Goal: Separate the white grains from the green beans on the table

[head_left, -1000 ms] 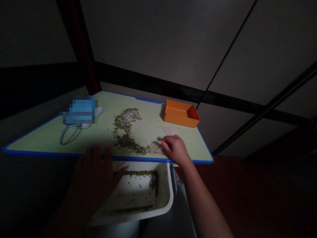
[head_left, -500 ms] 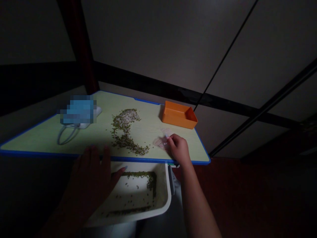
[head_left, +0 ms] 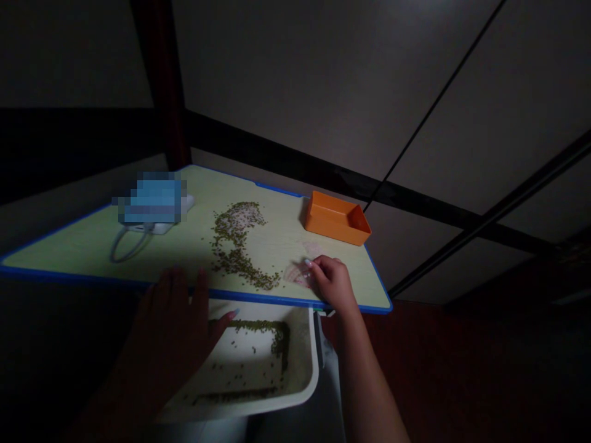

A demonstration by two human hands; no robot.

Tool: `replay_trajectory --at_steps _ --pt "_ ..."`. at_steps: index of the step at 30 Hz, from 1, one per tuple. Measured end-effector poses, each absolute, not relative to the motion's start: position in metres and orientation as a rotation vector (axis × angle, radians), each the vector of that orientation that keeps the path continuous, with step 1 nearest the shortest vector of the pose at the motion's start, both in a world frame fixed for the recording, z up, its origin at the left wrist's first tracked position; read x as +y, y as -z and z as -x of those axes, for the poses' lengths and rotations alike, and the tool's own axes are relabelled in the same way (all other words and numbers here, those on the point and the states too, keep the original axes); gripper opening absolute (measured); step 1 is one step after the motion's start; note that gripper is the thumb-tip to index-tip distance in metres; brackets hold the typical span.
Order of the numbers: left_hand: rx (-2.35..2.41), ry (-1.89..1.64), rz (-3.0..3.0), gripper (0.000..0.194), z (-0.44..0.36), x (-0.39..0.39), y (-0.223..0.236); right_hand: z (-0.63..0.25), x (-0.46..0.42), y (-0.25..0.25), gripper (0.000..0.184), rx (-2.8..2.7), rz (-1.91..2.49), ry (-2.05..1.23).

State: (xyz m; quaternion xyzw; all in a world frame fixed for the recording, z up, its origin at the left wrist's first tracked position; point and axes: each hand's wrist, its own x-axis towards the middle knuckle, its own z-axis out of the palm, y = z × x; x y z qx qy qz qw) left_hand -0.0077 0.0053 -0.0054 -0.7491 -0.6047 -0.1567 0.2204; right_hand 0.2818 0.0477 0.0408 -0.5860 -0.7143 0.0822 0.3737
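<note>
My right hand [head_left: 333, 282] is closed in a pinch on a clear plastic protractor [head_left: 298, 275] with pinkish markings. The protractor lies against the tabletop [head_left: 277, 215], partly covered by my fingers. My left hand [head_left: 178, 323] is dim, its fingers stretched out and thumb apart. Its fingertips are at the table's blue front edge, above a white bin [head_left: 302, 369]. Small green beans, seemingly mung beans [head_left: 252, 267], are scattered in a curved band left of the protractor, mixed with paler grains [head_left: 240, 216] at the far end. More green beans [head_left: 263, 324] lie along the bin's inside edges.
An orange open box [head_left: 337, 229] stands at the table's back right. On the left sits a blurred-out blue item [head_left: 154, 202] on a white base with a looped cable [head_left: 122, 253]. Dark cabinet panels [head_left: 300, 80] rise behind the table. Reddish floor [head_left: 415, 363] shows at right.
My view has shifted slightly. My right hand and the protractor have moved only a little on the tabletop; the bean band keeps its shape. My left hand stays at the front edge.
</note>
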Motion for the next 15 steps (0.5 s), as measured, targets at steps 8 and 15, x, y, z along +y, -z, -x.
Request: replay_trajectory --at_steps 8,15 --pt "-1.699 0.463 2.088 0.084 0.008 0.005 0.007 -0.284 0.049 -0.039 0.032 -1.877 1.457 -0.259" --pt "-1.709 0.46 2.092 0.083 0.007 0.004 0.005 -0.274 0.048 -0.047 0.026 -2.053 1.593 -0.055"
